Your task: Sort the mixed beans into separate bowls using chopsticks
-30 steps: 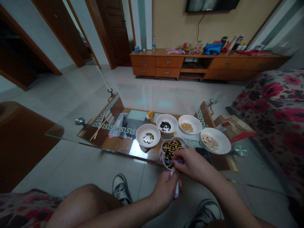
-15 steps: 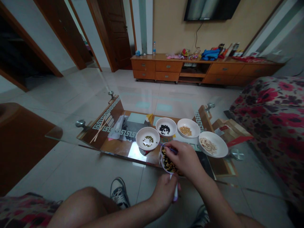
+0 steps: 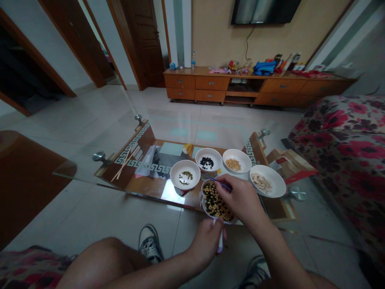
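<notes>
Tiled living room, low glass table with a wooden shelf beneath it, and the work sits at the table's near edge. The right hand is closed in a firm pinch on a thin blue tool, though the view is too poor to be sure whether it is tweezers. The tool's long axis runs up and left from the hand, its tip reaching just past the far rim of a white bowl packed with mixed beans. That right hand is the nearer one, hanging directly over the beans. The left hand is clenched around a white handle just below the bowl's near rim. Beyond them, toward the table's far edge, stand more white bowls: green beans at the left, black beans and yellow beans behind, and pale slices at the right, just beside the right hand.
</notes>
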Tool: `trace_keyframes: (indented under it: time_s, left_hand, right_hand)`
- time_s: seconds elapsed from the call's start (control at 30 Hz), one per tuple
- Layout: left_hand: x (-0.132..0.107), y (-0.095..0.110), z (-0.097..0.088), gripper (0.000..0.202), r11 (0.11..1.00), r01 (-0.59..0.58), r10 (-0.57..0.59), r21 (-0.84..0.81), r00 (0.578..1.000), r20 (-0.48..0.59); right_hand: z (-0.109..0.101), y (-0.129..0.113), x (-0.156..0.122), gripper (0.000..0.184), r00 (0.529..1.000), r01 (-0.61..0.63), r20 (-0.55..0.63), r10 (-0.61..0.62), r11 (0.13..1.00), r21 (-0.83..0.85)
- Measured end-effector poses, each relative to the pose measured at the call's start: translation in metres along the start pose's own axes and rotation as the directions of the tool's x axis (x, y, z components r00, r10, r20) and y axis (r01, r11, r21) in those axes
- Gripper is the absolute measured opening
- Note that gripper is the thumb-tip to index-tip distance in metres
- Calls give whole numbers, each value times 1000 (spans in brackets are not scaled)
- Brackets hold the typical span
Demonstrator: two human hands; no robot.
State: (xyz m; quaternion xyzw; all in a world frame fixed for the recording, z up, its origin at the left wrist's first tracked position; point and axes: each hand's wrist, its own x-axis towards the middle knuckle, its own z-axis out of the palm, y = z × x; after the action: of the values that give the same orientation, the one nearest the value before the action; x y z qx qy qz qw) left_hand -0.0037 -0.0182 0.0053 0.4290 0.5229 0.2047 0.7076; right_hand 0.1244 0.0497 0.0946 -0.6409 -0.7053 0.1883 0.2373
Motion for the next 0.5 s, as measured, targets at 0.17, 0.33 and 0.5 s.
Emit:
trace_keyframes:
  time_s: [0.17, 0.33, 0.5]
  left_hand:
    - [0, 0, 0, 73, 1000, -7, 7, -1, 1000, -6]
    - [0, 2, 0, 74, 1000, -5, 5, -1, 1000, -11]
    - [0, 2, -1, 72, 1000, 2, -2, 8, 1000, 0]
  right_hand:
    - [-8, 15, -7, 17, 985, 33, 167, -28, 999, -25]
    - [-12, 19, -14, 13, 948, -6, 318, 10, 1000, -14]
    - [-9, 18, -16, 11, 919, 7, 394, -15, 1000, 21]
